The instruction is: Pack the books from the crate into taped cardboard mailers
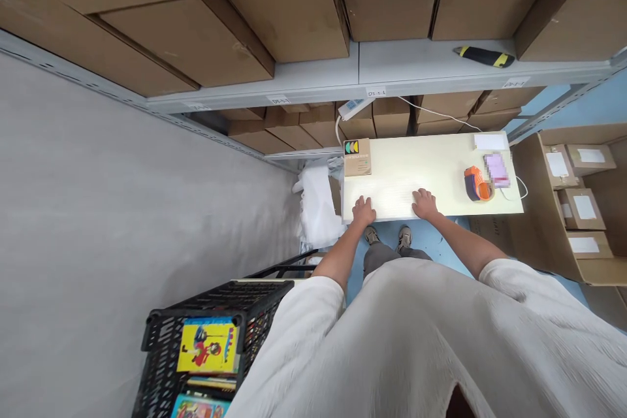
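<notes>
My left hand (364, 210) rests on the front left edge of a pale tabletop (392, 170), fingers spread and holding nothing. Further right, my right hand (424, 203) lies on the same front edge, its fingers apart too. Beyond my left hand, at the back left corner, sits a small brown cardboard box (357, 158) with a colourful label. To the right of my right hand stands an orange and dark tape dispenser (477, 184). Next to it lies a blurred lilac item (496, 170), and behind that a white rectangular item (490, 142).
Metal shelving (318, 81) with brown boxes spans the back; a black-and-yellow utility knife (484, 56) lies on it. A power strip (356, 108) sits behind the table. An open carton (539, 209) of boxes stands right, white wrapping (316, 202) left, a black crate (159, 353) of books lower left.
</notes>
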A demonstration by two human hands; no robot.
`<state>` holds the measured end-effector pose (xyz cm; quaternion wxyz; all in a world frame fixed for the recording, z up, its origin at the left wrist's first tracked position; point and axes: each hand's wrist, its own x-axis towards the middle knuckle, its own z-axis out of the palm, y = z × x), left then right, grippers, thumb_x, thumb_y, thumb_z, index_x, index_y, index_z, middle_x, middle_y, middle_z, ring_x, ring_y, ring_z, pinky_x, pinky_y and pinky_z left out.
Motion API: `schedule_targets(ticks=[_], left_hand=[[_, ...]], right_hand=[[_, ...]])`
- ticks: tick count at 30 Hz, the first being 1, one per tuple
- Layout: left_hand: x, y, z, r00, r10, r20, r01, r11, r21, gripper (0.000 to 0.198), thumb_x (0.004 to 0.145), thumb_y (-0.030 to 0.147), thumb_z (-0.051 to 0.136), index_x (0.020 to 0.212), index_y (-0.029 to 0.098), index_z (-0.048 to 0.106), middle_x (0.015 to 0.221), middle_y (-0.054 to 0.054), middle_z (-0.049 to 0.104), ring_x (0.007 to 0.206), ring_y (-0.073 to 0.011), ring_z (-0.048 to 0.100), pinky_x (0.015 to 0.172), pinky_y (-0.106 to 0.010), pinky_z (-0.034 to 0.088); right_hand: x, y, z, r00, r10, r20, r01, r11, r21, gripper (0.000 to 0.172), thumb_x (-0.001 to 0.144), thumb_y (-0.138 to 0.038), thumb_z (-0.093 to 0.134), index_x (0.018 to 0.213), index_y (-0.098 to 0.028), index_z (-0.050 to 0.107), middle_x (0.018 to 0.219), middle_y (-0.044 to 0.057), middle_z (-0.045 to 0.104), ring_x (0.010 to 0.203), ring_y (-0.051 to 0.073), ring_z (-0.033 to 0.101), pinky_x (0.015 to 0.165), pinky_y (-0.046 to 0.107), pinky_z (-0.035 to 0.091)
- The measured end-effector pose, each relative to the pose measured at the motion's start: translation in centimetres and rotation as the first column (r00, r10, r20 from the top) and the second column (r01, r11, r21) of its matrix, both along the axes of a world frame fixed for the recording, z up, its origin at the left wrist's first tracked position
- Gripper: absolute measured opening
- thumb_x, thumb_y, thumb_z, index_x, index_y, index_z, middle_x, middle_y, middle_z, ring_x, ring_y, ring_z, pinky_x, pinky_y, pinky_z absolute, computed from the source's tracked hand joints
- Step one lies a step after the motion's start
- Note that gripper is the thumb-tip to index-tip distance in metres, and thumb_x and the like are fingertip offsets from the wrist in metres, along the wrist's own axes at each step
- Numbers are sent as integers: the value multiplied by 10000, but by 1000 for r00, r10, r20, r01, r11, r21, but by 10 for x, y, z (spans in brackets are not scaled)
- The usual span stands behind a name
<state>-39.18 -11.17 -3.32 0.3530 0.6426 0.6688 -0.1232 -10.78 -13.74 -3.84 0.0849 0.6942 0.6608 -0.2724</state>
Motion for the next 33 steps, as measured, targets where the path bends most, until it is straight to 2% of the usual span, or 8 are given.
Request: schedule_targets(ticks=[5,9,13,17,21,24,29,33], left_hand=[[-12,4,-5,999,-13,38,14,1000,-26,936,906,358,652,1758,245,281,1886,-179,146,1735,-397,189,1389,-603,153],[-21,8,-4,994,-75,75,77,997,-28,954,900,355,664,1764,228,280,1894,-179,83,1743,-397,164,1398,-595,112],[-33,15,-3,985,-132,115,135,991,-22,860,929,355,657,1728,226,366,1889,-178,124,1724,-404,220,1384,-568,191],[-44,22,-4,977,-160,144,158,987,28,668,984,325,603,1635,219,507,1848,-169,290,1668,-386,346,1350,-517,299],[-53,31,-4,968,-135,213,130,991,37,591,1003,256,538,1591,204,566,1783,-151,431,1613,-363,437,1332,-485,352],[-59,35,-4,957,-170,235,164,985,43,581,1023,238,504,1598,184,563,1762,-153,462,1587,-352,467,1327,-471,357],[-71,29,-4,926,-298,231,287,955,77,549,991,200,535,1532,218,623,1802,-126,408,1597,-378,430,1332,-561,309],[-80,19,-5,904,-346,251,331,938,101,608,968,158,523,1564,248,602,1847,-98,327,1635,-379,367,1332,-615,269]], right_hand=[[-6,0,1,998,-39,43,39,999,-19,563,1032,-304,505,1584,-196,528,1723,202,401,1512,395,390,1247,545,356],[-13,4,2,994,-89,63,92,995,-35,567,1030,-310,498,1583,-187,530,1717,219,405,1507,403,400,1240,564,366],[-23,10,6,985,-150,86,154,987,-41,556,1027,-314,499,1564,-180,552,1698,223,425,1503,403,413,1236,571,375],[-44,24,11,974,-216,65,217,976,3,528,1032,-295,484,1536,-177,585,1666,210,472,1493,390,440,1237,553,384],[-78,56,12,965,-260,-29,261,965,35,500,1042,-309,488,1513,-203,619,1605,193,550,1453,382,498,1206,528,435],[-109,90,8,953,-284,-102,286,958,9,484,1048,-320,507,1500,-205,634,1559,173,608,1409,358,562,1171,483,485],[-153,146,-4,908,-357,-219,355,933,-53,415,1035,-304,574,1425,-196,668,1409,134,726,1274,286,680,1071,369,543],[-177,174,-12,877,-408,-255,396,913,-97,430,1001,-303,639,1407,-164,650,1392,152,731,1264,290,689,1059,366,546]])
